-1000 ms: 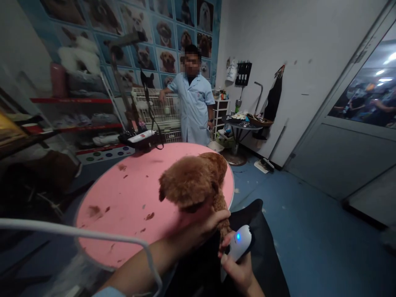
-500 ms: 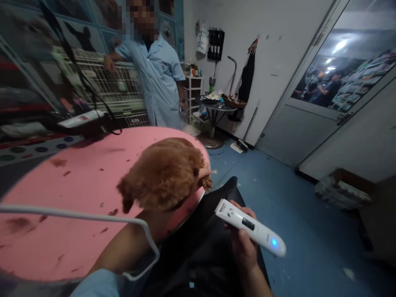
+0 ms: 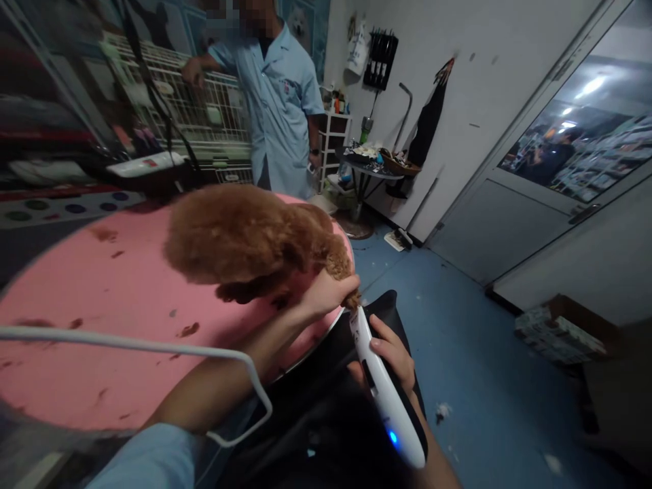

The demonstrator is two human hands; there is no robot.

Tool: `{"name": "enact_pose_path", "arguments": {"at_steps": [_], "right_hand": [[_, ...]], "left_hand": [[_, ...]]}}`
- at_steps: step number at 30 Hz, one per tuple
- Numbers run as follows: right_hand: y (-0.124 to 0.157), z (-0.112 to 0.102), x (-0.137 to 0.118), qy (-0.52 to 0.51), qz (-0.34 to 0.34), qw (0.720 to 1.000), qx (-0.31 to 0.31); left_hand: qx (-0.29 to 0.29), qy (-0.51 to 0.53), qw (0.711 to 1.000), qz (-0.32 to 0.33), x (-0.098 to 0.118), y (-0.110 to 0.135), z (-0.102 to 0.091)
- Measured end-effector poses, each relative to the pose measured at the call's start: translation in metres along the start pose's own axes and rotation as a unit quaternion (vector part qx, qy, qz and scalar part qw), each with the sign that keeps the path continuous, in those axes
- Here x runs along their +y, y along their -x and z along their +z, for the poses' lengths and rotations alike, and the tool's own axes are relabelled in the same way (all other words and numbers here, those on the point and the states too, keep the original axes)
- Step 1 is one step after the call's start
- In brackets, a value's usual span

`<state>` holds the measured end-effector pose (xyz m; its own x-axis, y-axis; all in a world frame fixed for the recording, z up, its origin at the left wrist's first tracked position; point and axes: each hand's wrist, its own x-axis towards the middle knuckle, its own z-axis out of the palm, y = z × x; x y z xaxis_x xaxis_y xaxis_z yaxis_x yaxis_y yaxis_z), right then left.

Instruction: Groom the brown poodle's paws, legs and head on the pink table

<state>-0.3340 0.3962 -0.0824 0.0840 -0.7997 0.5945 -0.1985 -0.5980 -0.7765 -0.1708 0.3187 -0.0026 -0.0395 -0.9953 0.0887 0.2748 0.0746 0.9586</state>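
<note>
A curly brown dog (image 3: 239, 231) is on the round pink table (image 3: 127, 326), its body close to the right rim. My left hand (image 3: 329, 292) is closed around one of its legs, the paw (image 3: 352, 299) sticking out past my fingers at the table edge. In my right hand (image 3: 394, 353) is a white hair clipper (image 3: 382, 394) with a lit blue light. The clipper's head points up at the paw and is right beside it; whether the blade touches the fur I cannot tell. Loose tufts of brown hair (image 3: 189, 330) lie on the table.
A white bent bar (image 3: 153, 344) crosses above the table at left. Behind the table stands a person in a light blue coat (image 3: 282, 109), one arm on a wire cage (image 3: 224, 129). A small cluttered table (image 3: 377, 170) and a broom (image 3: 400, 239) stand farther back. A door (image 3: 534, 224) is at right.
The dog's head has swung up and left, uncovering my left hand on the leg. My right hand has brought the clipper up to the paw and turned it steeper.
</note>
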Motion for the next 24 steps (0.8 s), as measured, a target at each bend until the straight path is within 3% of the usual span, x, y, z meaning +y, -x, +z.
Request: {"name": "enact_pose_path", "arguments": {"at_steps": [3,6,9,13,19,24], "right_hand": [[-0.001,0.001,-0.001,0.041,-0.093,0.995,0.021],[-0.005,0.004,-0.001,0.106,-0.238,0.965,0.031],[-0.014,0.009,0.001,0.133,-0.31,0.941,0.028],[-0.021,0.009,0.004,0.14,-0.331,0.933,0.023],[-0.017,0.003,-0.008,0.163,-0.26,0.952,-0.009],[-0.021,0.013,-0.004,0.16,-0.292,0.943,0.007]], "left_hand": [[-0.008,-0.051,0.998,0.04,0.004,-0.006,-0.001],[0.007,-0.042,0.999,0.017,0.009,-0.004,-0.003],[0.011,-0.037,0.999,0.007,0.009,-0.003,-0.004],[-0.006,-0.044,0.999,0.017,0.006,-0.005,-0.004],[0.005,-0.054,0.998,0.016,0.004,-0.003,-0.003],[0.033,-0.095,0.995,0.0,-0.003,-0.009,-0.002]]}}
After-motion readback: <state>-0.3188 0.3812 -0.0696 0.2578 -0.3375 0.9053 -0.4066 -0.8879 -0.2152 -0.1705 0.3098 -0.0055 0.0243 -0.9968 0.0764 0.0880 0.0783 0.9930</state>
